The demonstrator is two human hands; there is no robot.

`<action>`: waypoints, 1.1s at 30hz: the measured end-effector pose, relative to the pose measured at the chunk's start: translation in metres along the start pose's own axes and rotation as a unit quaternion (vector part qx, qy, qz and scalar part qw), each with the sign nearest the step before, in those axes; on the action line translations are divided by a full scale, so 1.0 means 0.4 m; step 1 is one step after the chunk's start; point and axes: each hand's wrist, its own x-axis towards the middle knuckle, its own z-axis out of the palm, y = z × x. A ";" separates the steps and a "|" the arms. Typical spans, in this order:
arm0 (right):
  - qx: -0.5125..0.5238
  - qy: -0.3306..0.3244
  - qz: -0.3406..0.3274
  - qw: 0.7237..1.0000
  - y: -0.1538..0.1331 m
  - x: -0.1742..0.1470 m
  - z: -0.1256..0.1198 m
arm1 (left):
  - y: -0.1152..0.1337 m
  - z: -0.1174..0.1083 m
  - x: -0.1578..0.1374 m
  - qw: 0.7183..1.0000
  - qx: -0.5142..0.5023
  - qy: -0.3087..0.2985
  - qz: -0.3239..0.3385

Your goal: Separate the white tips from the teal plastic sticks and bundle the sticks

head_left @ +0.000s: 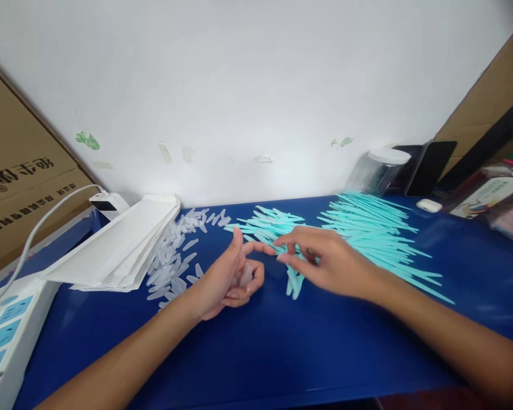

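My left hand [233, 279] is at the middle of the table, its lower fingers curled round a few small translucent plastic pieces [245, 274]. Its thumb points up and its index finger stretches towards my right hand [320, 259]. That hand's thumb and index finger come close together at the left index fingertip; anything between them is too small to make out. Below and behind it lie slim turquoise plastic sticks [269, 222], a few slanting towards me. A bigger heap of turquoise sticks [376, 239] spreads to the right. Loose translucent pieces [166, 267] are scattered left of my left hand.
A stack of white paper bags [115, 245] lies at left, beside a power strip [12, 336] and a white charger [109, 204] with a cable. At the back right stand a lidded clear jar [378, 171], a phone [431, 168] and a bottle [487, 191].
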 end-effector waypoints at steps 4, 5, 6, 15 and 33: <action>0.059 -0.029 -0.019 0.998 -0.079 -0.012 0.063 | -0.021 0.051 -0.003 1.000 0.004 -0.025 -0.018; 0.067 -0.028 -0.017 0.997 -0.087 -0.013 0.068 | -0.025 0.059 -0.003 0.999 0.010 -0.021 -0.023; 0.077 -0.033 -0.010 0.996 -0.091 -0.014 0.070 | -0.027 0.065 -0.003 0.999 0.017 -0.018 -0.026; 0.156 -0.114 0.036 0.981 -0.074 -0.013 0.046 | -0.041 0.058 -0.006 0.998 0.056 0.007 0.005; 0.027 -0.052 0.072 0.996 -0.037 -0.005 0.030 | -0.040 0.061 -0.007 0.973 0.194 0.084 0.093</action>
